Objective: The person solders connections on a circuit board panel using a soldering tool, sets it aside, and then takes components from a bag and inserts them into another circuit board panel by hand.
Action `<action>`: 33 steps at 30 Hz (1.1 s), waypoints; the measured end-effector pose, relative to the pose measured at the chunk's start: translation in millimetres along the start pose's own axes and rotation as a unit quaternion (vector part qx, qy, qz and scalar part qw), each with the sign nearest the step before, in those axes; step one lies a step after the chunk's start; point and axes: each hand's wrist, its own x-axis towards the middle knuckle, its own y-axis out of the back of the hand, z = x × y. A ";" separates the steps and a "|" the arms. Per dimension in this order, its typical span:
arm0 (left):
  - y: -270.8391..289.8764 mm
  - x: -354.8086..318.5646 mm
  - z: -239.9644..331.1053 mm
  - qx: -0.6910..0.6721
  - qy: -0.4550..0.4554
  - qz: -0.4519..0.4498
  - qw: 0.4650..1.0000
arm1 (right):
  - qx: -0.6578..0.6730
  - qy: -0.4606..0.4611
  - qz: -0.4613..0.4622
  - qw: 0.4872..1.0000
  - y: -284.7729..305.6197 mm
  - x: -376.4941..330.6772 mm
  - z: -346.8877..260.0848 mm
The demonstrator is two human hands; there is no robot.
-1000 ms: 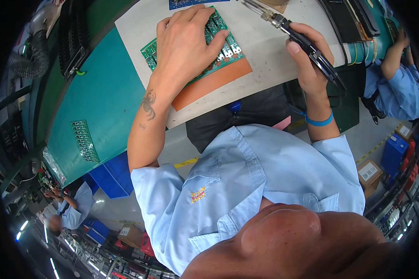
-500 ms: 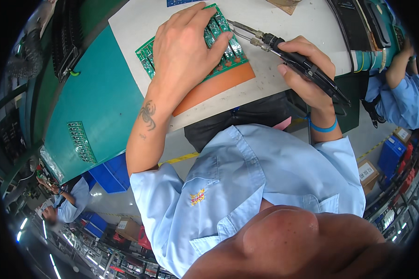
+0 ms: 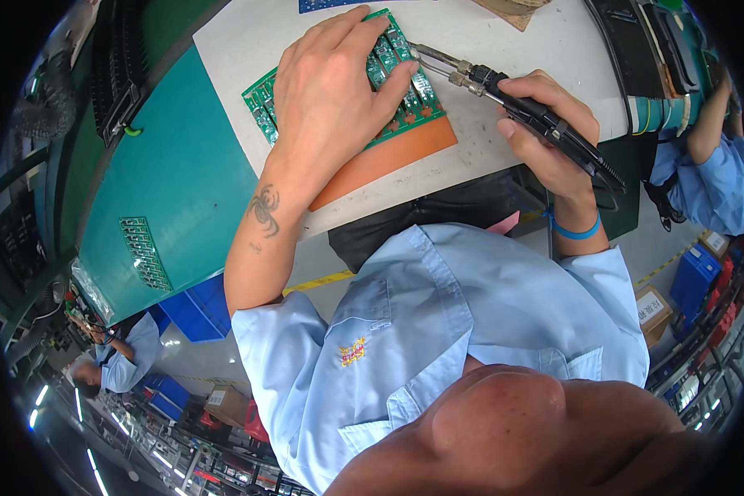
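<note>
My left hand (image 3: 326,91) lies over a green panel of circuit boards (image 3: 401,74), fingers stretched out and thumb apart. It covers the middle of the panel. An orange sheet (image 3: 401,155) shows from under the panel's near edge. My right hand (image 3: 562,128) is closed around the black handle of a soldering iron (image 3: 517,103). Two thin metal rods or tubes run from the handle toward the panel's right edge. Whether the tip touches the panel is too small to tell.
A white work surface (image 3: 496,50) carries the panel. On the green mat (image 3: 190,165) to the left lies another circuit-board panel (image 3: 145,253). A blue board (image 3: 322,3) and a brown piece (image 3: 512,10) sit at the far edge. Co-workers (image 3: 132,351) work at both sides.
The iron's tip has slid slightly nearer to me along the panel's right edge, my right hand moving a little with it. My left hand stays on the panel.
</note>
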 end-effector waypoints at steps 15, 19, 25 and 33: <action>-21.0 -3.2 -17.6 0.000 -0.095 0.117 0.989 | 0.015 0.017 0.026 0.999 1.6 0.1 2.1; -20.4 -1.9 -15.3 0.010 -0.078 0.100 0.992 | -0.021 0.053 0.188 0.981 3.7 0.3 7.0; -16.2 -0.8 -12.9 0.029 -0.060 0.078 0.995 | -0.055 0.034 0.178 0.982 9.6 -1.7 5.2; -7.4 -1.4 -11.0 0.056 -0.076 0.078 0.992 | 0.014 0.059 0.036 0.998 3.5 -5.8 -5.7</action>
